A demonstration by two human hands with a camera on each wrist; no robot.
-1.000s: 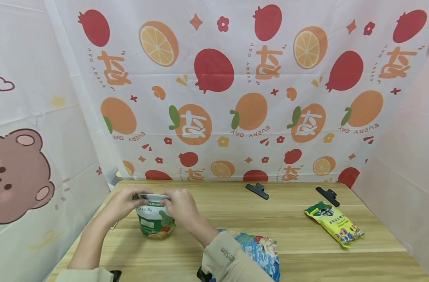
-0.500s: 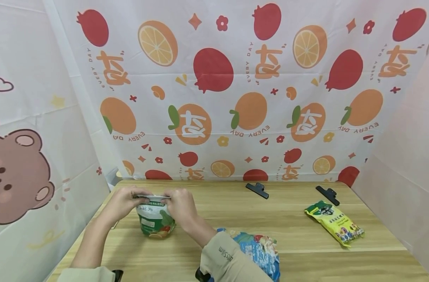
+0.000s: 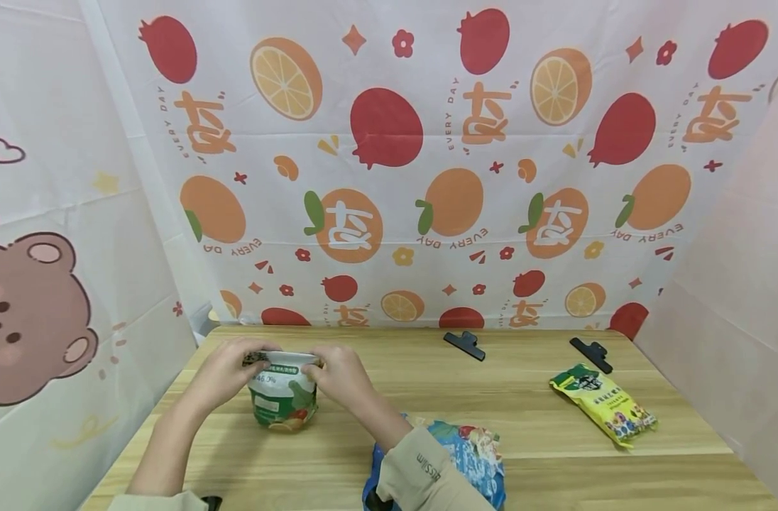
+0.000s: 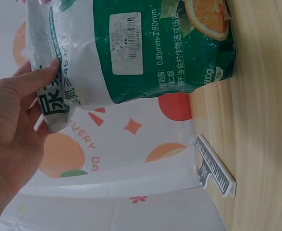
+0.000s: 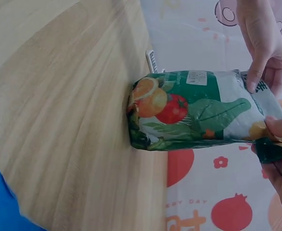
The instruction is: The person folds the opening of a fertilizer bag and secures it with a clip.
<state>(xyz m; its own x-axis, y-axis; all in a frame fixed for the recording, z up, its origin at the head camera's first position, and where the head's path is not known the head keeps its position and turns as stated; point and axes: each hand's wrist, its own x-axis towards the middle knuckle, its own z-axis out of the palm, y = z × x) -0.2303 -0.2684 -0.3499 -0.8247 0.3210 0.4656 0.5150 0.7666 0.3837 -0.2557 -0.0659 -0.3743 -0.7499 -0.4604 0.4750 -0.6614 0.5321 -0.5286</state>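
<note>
A green and white fertilizer bag [image 3: 283, 401] with printed fruit and vegetables stands upright on the wooden table. Its top edge is folded over. My left hand [image 3: 226, 369] pinches one end of the fold, thumb in front, and the left wrist view shows its fingers behind the white top [image 4: 56, 103]. At the opposite end my right hand [image 3: 343, 372] holds the other corner; in the right wrist view its thumb presses on the front of the bag [image 5: 179, 110] and a green flap sticks out beside the fingers.
Right of the bag lies a crumpled blue bag [image 3: 472, 454], partly under my right sleeve. A yellow packet [image 3: 603, 406] lies at the right. Two black clips [image 3: 463, 345] [image 3: 591, 354] rest toward the back. A white clip with dark markings [image 4: 215, 166] lies near the left hand.
My right hand has shifted slightly to the right along the fold, and more of the bag's top edge shows. The right forearm moved right, uncovering more of the blue bag. The left hand stays put.
</note>
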